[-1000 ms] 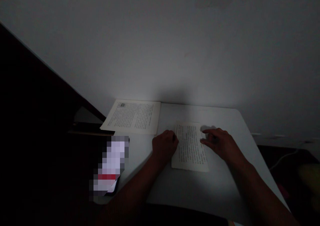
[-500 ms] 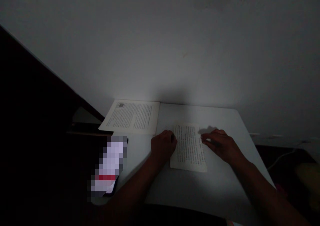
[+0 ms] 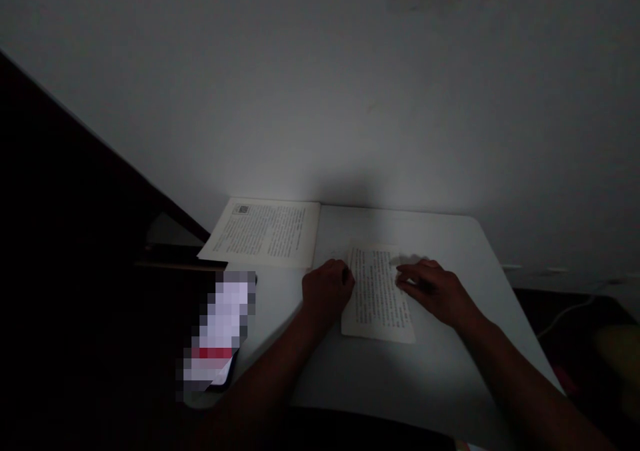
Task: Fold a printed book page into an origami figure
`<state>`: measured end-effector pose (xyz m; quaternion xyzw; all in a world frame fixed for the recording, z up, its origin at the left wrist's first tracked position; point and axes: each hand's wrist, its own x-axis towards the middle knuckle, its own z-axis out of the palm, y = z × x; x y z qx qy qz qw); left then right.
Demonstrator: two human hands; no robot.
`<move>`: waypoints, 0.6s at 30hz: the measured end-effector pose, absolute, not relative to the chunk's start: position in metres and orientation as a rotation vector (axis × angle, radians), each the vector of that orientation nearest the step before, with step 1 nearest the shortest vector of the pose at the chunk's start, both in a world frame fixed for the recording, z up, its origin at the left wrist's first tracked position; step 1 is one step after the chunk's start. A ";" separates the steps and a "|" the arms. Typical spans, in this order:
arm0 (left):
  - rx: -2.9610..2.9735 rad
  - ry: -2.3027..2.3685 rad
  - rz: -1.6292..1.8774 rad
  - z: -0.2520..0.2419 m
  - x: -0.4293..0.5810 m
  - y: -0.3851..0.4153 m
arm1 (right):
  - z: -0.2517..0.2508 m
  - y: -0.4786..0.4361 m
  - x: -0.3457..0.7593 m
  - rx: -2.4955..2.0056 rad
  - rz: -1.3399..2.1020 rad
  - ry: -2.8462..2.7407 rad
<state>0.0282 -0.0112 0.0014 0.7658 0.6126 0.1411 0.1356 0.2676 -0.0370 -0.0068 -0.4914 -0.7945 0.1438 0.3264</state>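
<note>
A narrow folded sheet of printed paper (image 3: 377,296) lies on the white table (image 3: 440,371) in dim light. My left hand (image 3: 326,292) rests curled against the sheet's left edge, fingers closed, pressing it down. My right hand (image 3: 436,291) lies on the sheet's right edge with its fingers stretched out flat over the paper. Both forearms reach in from the bottom of the view.
A larger printed sheet (image 3: 265,232) lies at the table's back left. A lit phone (image 3: 220,334) with a blurred screen sits at the left. A dark slanted surface (image 3: 75,238) fills the left side. The white wall (image 3: 350,91) stands right behind the table.
My right hand has slid slightly left and down along the sheet's right edge, fingers flattening onto the paper. The left hand has stayed in place.
</note>
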 end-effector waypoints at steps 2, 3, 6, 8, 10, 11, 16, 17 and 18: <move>2.213 1.773 0.398 0.002 0.028 -0.011 | -0.009 -0.036 0.268 -1.298 0.391 -2.086; 2.216 1.770 0.399 0.003 0.029 -0.011 | -0.010 -0.036 0.268 -1.305 0.396 -2.080; 2.228 1.766 0.400 0.003 0.028 -0.011 | -0.013 -0.036 0.272 -1.333 0.398 -2.059; 2.230 1.767 0.391 0.002 0.028 -0.011 | -0.015 -0.036 0.274 -1.351 0.396 -2.056; 2.233 1.763 0.391 0.002 0.027 -0.011 | -0.015 -0.035 0.276 -1.361 0.402 -2.057; 2.235 1.761 0.396 0.002 0.027 -0.011 | -0.015 -0.035 0.276 -1.363 0.406 -2.057; 2.231 1.766 0.395 0.002 0.027 -0.012 | -0.012 -0.035 0.276 -1.350 0.420 -2.075; 2.232 1.769 0.394 0.002 0.028 -0.012 | -0.011 -0.036 0.276 -1.348 0.436 -2.080; 2.233 1.773 0.396 0.002 0.028 -0.012 | -0.009 -0.037 0.276 -1.349 0.454 -2.082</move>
